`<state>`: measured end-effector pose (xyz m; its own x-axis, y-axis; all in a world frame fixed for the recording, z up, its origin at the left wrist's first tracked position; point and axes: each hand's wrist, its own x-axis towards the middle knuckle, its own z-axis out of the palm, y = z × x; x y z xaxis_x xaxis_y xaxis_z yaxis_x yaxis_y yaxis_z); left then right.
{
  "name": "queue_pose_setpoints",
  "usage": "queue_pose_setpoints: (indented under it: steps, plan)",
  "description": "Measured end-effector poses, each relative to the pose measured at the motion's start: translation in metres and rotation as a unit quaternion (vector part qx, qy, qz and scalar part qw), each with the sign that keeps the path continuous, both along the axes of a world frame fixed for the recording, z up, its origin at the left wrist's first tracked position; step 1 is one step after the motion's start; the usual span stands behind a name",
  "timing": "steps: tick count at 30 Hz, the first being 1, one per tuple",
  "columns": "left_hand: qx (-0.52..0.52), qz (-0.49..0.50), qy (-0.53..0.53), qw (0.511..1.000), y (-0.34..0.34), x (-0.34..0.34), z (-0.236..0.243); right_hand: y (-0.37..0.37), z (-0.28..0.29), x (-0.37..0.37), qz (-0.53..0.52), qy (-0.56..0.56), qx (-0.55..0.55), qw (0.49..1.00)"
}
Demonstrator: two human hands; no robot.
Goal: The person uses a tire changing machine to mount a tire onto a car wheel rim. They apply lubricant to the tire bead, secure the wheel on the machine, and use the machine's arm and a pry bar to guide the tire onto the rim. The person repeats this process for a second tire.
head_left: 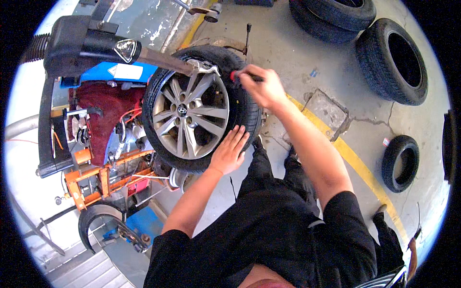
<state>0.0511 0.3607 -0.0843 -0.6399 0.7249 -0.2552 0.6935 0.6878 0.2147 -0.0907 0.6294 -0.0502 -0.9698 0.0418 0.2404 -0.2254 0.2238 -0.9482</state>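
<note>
A tire (247, 108) on a silver multi-spoke alloy wheel (165, 116) lies face up in front of me. My left hand (230, 151) rests flat, fingers stretched out, on the near right sidewall, beside the rim. At the tire's far right edge, my right hand (263, 87) is closed around a small tool with a red end (233, 76); most of it is hidden by the fingers, so its kind cannot be made out. The metal arm (168, 61) of a tire changer reaches in from the left, its head (201, 67) touching the rim's far edge.
Stacked tires (331, 21), a leaning tire (391, 62) and a small tire (400, 163) are on the floor at right. An orange frame (103, 180) and a dark red cloth (103, 108) are at left. Another person's leg and shoe (382, 216) show at lower right.
</note>
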Motion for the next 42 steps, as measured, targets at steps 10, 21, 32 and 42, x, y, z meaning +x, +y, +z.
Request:
queue_pose_setpoints:
  steps: [10,21,32,42]
  plan:
    - [0.091,0.122,0.037,0.988,0.131,-0.083,-0.009,0.111,-0.16,0.106,-0.268,-0.17,0.132,0.939]
    - [0.046,0.068,0.004,0.997,0.12,-0.086,-0.024,0.082,-0.212,0.153,-0.178,-0.306,-0.004,0.935]
    - [0.011,0.018,-0.023,1.0,0.082,-0.052,-0.019,0.062,-0.19,0.149,-0.135,-0.27,0.013,0.953]
    - [-0.011,-0.061,-0.004,0.998,0.039,-0.024,-0.016,0.053,-0.175,0.182,-0.105,-0.288,0.052,0.951]
